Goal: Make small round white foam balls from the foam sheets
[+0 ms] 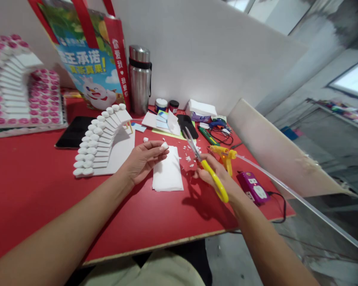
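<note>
My left hand pinches a small white piece between thumb and fingers, above a stack of white paper sheets. Whether the piece is paper or foam I cannot tell. Yellow-handled scissors rest in my right hand, blades pointing up and away, apart from the white piece. Small white scraps lie on the table beyond the scissors. Left of my left hand stands a curved white model staircase, lined along its outer edge with round white pieces.
A yellow glue gun with a long clear stick lies right of my right hand, near a purple power strip. Behind stand a steel flask and a printed bag. A pink-flowered staircase model is far left on the red table.
</note>
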`<state>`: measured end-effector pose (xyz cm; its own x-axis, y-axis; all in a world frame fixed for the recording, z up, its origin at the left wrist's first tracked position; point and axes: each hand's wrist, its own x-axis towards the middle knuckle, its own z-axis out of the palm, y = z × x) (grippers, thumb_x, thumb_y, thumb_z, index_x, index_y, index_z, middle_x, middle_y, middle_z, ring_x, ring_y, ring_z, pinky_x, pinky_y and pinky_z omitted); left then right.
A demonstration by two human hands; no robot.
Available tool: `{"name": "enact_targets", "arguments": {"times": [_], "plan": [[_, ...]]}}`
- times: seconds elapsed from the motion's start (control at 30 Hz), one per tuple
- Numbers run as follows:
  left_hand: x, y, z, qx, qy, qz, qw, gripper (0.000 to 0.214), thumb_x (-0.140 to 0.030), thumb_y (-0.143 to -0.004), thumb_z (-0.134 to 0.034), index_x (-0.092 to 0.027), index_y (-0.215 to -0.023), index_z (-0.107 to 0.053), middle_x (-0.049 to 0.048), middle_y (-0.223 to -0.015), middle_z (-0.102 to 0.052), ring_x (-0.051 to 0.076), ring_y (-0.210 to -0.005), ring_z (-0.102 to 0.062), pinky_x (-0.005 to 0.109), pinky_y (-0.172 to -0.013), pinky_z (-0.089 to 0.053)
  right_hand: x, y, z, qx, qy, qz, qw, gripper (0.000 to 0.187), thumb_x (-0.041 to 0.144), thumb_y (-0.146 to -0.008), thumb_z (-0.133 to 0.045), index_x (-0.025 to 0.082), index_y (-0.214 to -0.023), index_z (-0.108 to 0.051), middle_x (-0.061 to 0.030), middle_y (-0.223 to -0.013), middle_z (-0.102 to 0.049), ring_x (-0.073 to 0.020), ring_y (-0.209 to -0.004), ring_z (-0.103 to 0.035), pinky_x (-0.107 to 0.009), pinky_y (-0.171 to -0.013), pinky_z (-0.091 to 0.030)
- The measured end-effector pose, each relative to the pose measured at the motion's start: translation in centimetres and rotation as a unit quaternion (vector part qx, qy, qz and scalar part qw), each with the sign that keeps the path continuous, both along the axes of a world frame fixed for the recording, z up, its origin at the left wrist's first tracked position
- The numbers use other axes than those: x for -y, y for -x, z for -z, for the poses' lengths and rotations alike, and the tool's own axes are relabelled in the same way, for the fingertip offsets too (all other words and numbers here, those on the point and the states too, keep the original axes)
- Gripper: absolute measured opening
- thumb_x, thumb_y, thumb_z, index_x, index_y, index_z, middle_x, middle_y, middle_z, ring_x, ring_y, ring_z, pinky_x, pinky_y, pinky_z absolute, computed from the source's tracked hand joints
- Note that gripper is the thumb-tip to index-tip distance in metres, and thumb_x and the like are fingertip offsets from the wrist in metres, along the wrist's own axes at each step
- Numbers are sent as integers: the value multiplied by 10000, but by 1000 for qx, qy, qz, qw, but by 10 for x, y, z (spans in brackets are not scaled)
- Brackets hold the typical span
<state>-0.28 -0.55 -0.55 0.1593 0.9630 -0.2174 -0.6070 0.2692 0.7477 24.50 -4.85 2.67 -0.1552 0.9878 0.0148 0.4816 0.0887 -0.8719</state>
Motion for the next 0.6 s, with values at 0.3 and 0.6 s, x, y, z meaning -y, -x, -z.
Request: {"name": "enact_targets", "arguments": {"times": [0.3, 0.6], "plan": [[3, -3, -5, 11, -40, 16, 999, 273, -170, -627, -939, -153, -817, -743, 11, -802, -741, 142, -799, -720, 331, -888, -579, 14, 32, -5, 228, -118, -5, 966, 523, 561, -796, -791, 207, -1131, -598, -25, -823, -651, -193, -697, -591, -304, -657, -439], [5, -6, -5, 22, -48, 32, 998, 254, -141, -633, -920, -156, -784, -717, 9, -808, -754, 134, -804, -707, 315, -877, -562, 14, 41, -3, 258, -151, -18, 954, 507, 553, -829, -771, 204, -1148, -587, -69, -923, -715, -228, -768, -660, -307, -683, -444]]}}
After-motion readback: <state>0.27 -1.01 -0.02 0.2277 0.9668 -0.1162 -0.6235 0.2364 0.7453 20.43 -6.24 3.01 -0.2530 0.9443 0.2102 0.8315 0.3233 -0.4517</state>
